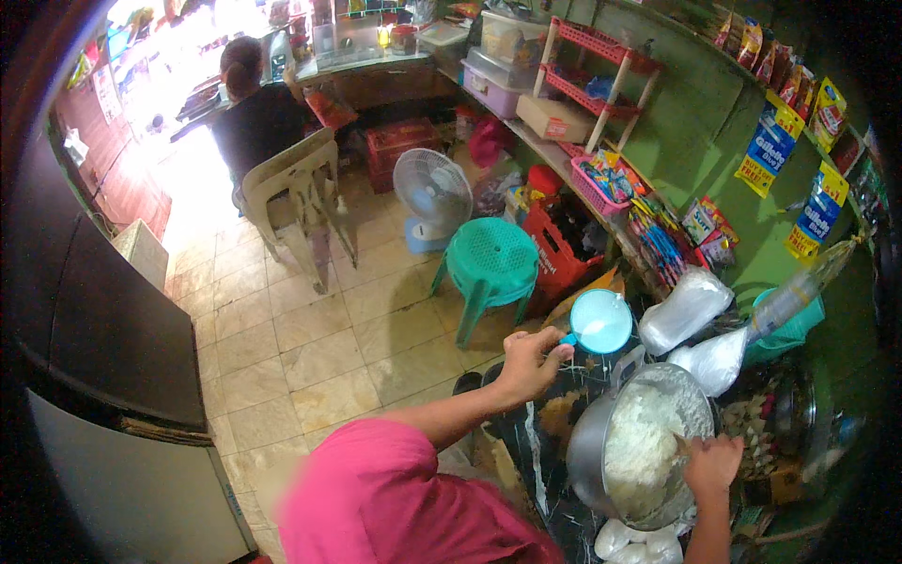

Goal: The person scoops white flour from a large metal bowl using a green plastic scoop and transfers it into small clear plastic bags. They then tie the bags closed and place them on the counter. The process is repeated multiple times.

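Note:
My left hand (535, 363) grips the handle of a light-blue plastic cup (600, 321), held above the dark tabletop (525, 430) beside the pot. The cup's round mouth faces me, and its contents are unclear. A large grey metal pot (588, 451) tilts on the tabletop, its mouth towards my right side. Inside lies a pale, floury mixture (645, 437), dry and powdery in places. At the pot's right rim, my right hand (713, 465) is closed around what looks like a wooden utensil (682, 445); most of it is hidden.
Filled clear plastic bags (687, 310) lie behind the pot, others (634, 543) in front of it. A green stool (493, 257), a red crate (564, 247) and an electric fan (431, 187) stand beyond. A person (261, 113) sits on a plastic chair (296, 183).

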Action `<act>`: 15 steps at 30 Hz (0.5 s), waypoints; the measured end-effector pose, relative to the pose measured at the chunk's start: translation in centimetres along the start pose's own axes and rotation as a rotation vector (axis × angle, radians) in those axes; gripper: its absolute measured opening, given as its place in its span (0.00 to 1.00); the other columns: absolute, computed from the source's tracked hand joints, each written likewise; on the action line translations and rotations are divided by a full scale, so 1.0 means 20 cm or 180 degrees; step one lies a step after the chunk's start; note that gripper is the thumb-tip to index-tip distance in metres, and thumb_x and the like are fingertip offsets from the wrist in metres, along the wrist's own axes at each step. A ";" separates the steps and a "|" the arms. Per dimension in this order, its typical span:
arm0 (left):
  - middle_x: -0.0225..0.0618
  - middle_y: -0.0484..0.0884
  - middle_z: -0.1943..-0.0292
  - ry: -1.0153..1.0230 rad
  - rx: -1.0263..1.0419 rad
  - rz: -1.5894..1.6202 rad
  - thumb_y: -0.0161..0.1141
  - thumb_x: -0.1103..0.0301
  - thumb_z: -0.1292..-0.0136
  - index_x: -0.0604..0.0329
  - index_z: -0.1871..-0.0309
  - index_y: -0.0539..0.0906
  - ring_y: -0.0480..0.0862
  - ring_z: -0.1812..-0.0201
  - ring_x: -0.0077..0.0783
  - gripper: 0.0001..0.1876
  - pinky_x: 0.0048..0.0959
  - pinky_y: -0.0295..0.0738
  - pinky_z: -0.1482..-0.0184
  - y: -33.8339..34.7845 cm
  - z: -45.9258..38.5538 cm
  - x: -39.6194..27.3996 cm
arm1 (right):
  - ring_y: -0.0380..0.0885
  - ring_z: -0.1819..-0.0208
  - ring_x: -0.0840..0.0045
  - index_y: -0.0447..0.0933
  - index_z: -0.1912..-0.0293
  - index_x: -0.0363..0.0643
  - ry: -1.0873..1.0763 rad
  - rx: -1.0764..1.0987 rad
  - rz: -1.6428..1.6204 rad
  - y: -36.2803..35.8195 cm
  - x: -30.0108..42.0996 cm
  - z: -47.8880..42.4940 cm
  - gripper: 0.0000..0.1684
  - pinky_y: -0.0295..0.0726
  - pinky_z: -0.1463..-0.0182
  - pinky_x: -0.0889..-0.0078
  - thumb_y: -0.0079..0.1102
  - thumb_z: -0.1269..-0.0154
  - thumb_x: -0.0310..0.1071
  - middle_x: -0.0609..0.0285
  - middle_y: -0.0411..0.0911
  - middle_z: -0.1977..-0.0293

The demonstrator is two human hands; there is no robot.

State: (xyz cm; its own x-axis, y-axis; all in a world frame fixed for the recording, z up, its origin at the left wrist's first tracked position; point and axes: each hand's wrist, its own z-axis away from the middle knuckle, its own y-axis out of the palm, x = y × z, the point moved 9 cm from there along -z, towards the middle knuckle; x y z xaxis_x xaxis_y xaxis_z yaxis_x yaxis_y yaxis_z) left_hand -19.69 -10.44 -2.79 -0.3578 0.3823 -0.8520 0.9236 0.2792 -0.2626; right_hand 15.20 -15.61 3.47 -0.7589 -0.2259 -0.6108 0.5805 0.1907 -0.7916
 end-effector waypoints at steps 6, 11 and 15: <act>0.37 0.82 0.73 -0.0199 -0.0005 0.0232 0.58 0.60 0.38 0.55 0.68 0.82 0.81 0.70 0.44 0.10 0.38 0.71 0.62 0.00 -0.02 0.08 | 0.76 0.66 0.65 0.80 0.70 0.44 0.0362 -0.0450 0.0422 -0.21 -0.13 0.00 0.09 0.65 0.52 0.52 0.56 0.54 0.35 0.58 0.78 0.76; 0.36 0.83 0.74 0.0146 -0.0050 0.0077 0.58 0.62 0.38 0.56 0.69 0.82 0.81 0.72 0.42 0.09 0.35 0.72 0.65 -0.02 -0.02 -0.02 | 0.77 0.64 0.67 0.81 0.67 0.46 0.0695 -0.0231 0.0857 0.31 -0.29 -0.06 0.11 0.64 0.47 0.50 0.57 0.51 0.37 0.58 0.80 0.71; 0.35 0.83 0.74 0.0161 -0.0131 0.0108 0.58 0.64 0.38 0.56 0.70 0.82 0.81 0.72 0.41 0.08 0.35 0.72 0.65 -0.07 -0.01 -0.01 | 0.79 0.59 0.69 0.83 0.65 0.51 0.1162 0.0930 0.0556 0.52 -0.26 -0.11 0.11 0.60 0.40 0.55 0.61 0.48 0.42 0.62 0.81 0.66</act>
State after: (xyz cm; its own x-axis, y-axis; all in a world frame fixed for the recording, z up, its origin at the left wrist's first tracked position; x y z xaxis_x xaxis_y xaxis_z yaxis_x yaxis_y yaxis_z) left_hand -20.83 -10.67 -2.08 -0.3337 0.4360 -0.8358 0.9293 0.3009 -0.2141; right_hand 24.41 -10.32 -1.52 -0.6664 0.1446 -0.7314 0.7270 -0.0917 -0.6805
